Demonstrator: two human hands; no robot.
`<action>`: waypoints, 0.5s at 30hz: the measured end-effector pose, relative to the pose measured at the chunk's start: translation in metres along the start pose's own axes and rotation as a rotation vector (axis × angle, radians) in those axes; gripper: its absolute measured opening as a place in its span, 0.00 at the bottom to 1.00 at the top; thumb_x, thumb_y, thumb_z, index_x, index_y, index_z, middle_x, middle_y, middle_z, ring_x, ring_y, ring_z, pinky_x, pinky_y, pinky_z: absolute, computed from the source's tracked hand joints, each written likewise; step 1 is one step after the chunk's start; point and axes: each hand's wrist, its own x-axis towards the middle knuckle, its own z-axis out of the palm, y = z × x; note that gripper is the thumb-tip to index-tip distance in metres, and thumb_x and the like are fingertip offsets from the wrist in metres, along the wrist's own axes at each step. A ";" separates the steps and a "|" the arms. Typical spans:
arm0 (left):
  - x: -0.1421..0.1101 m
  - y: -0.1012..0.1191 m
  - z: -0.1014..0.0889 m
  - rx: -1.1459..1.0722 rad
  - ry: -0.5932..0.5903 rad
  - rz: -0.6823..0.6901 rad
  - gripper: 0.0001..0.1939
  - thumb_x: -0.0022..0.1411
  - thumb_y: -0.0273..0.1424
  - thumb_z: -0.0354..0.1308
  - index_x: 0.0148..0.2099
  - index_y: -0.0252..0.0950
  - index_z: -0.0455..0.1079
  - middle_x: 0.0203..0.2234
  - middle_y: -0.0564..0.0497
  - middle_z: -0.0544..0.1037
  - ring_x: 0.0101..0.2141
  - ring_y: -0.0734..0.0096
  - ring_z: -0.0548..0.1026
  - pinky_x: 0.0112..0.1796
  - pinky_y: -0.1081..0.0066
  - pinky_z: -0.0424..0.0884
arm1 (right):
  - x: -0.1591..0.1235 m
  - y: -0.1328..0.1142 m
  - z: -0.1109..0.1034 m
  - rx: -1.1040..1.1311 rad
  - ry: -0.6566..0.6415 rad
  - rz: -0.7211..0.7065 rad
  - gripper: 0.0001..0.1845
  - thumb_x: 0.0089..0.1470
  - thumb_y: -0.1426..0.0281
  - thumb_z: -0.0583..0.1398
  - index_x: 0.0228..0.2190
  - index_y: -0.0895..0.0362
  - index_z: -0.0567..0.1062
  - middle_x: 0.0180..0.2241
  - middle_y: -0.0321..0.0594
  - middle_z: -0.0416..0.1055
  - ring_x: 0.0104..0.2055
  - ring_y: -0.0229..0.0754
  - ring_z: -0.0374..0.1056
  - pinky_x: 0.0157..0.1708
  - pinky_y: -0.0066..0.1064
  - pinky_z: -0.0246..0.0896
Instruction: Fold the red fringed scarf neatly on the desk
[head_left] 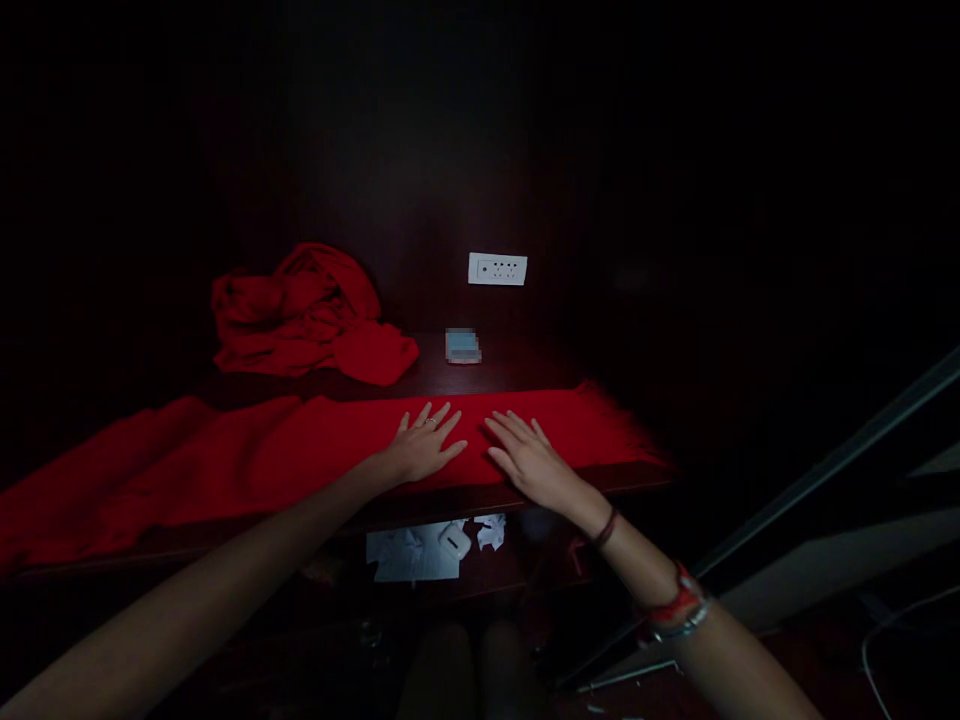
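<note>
A long red scarf with a fringed right end lies stretched along a dark wooden shelf, with soft wrinkles toward its left side. My left hand rests palm down on its middle, fingers spread, a ring on one finger. Just to the right, my right hand lies flat on the same cloth, fingers stretched out. Neither hand grips anything. Behind the left part of the scarf sits a crumpled heap of red cloth.
A white wall socket is on the back panel, above a small blurred pale-blue item. Below the shelf edge are pale papers and a small white case. A white cable curves at lower right. Surroundings are very dark.
</note>
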 end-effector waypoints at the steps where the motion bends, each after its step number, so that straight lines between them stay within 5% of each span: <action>1: 0.000 0.000 0.001 0.005 0.007 -0.002 0.32 0.57 0.49 0.31 0.60 0.39 0.39 0.58 0.49 0.41 0.56 0.54 0.38 0.50 0.51 0.41 | 0.009 -0.009 0.007 0.004 -0.065 0.004 0.27 0.55 0.57 0.39 0.54 0.55 0.51 0.56 0.41 0.47 0.57 0.47 0.40 0.52 0.49 0.38; 5: -0.006 -0.012 0.000 0.009 0.018 -0.004 0.33 0.57 0.49 0.31 0.60 0.37 0.39 0.58 0.49 0.41 0.56 0.59 0.39 0.52 0.56 0.41 | 0.019 -0.001 0.017 -0.034 -0.268 0.119 0.31 0.53 0.52 0.36 0.55 0.52 0.47 0.58 0.36 0.40 0.58 0.49 0.34 0.52 0.53 0.30; 10: -0.027 -0.067 -0.003 0.008 0.029 -0.184 0.36 0.53 0.54 0.34 0.60 0.41 0.40 0.58 0.50 0.39 0.56 0.52 0.38 0.51 0.53 0.41 | -0.019 0.084 -0.008 -0.150 -0.388 0.438 0.34 0.52 0.53 0.35 0.56 0.58 0.41 0.58 0.37 0.32 0.59 0.45 0.28 0.54 0.46 0.28; 13: -0.038 -0.099 -0.004 0.015 0.019 -0.291 0.35 0.53 0.54 0.34 0.60 0.43 0.39 0.58 0.50 0.39 0.55 0.49 0.38 0.50 0.51 0.41 | -0.027 0.112 -0.022 -0.205 -0.387 0.592 0.35 0.53 0.55 0.36 0.56 0.64 0.43 0.58 0.44 0.33 0.59 0.46 0.28 0.55 0.43 0.28; 15: -0.042 -0.110 -0.003 0.027 0.031 -0.306 0.35 0.54 0.53 0.33 0.60 0.42 0.39 0.58 0.50 0.40 0.55 0.49 0.39 0.51 0.53 0.42 | -0.013 0.100 -0.022 -0.201 -0.298 0.569 0.36 0.53 0.54 0.37 0.55 0.66 0.45 0.58 0.47 0.35 0.59 0.47 0.29 0.55 0.43 0.28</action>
